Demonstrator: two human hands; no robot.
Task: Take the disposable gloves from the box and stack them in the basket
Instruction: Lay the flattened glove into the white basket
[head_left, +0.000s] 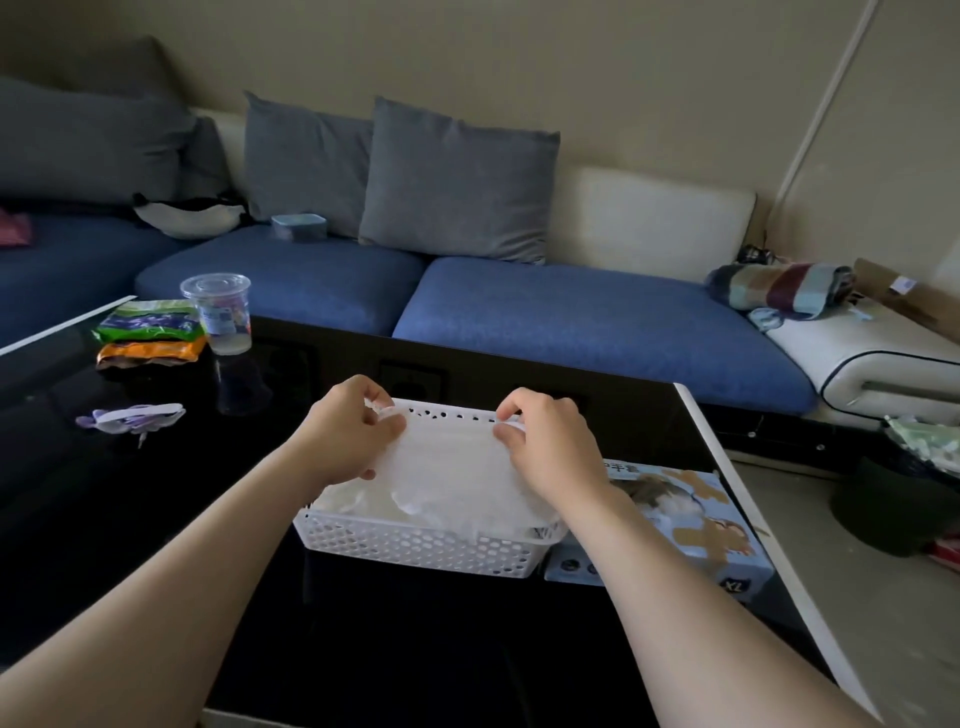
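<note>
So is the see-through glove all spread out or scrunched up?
Spread out. The left hand and right hand pinch the glove at its top corners, stretching it flat above the basket.

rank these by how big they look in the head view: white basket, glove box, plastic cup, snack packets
1. white basket
2. glove box, only partly in sight
3. snack packets and plastic cup look about alike; both sit farther from the camera, so I won't rank them

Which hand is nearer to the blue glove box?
Right. The right hand holds the glove just left of the glove box; the left hand holds its other end, farther left across the basket.
</note>
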